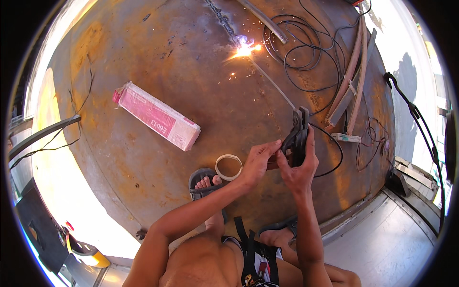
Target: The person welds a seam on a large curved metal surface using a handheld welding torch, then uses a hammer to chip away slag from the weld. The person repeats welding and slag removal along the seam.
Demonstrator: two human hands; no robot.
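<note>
The black electrode holder (297, 138) is right of centre, above the rusty steel plate (191, 86), and your right hand (302, 174) is wrapped round its handle. Your left hand (260, 162) has its fingertips at the holder's left side; you can't tell from here whether they grip or only steady it. The holder looks stiff and moderately weighty, with some drag likely from its cable; its handle is the place to grasp. The welding rod (272, 82) in its jaws looks thin, light and rigid, probably brittle in its coating and too hot to touch near the bright arc (245, 48) at its far end. Count one holder, one rod and one arc; further out, one pink-and-white box (158, 117), one pale ring (226, 178) beside your left foot, one metal bar (265, 21) near the arc and two sandals, one on each foot.
</note>
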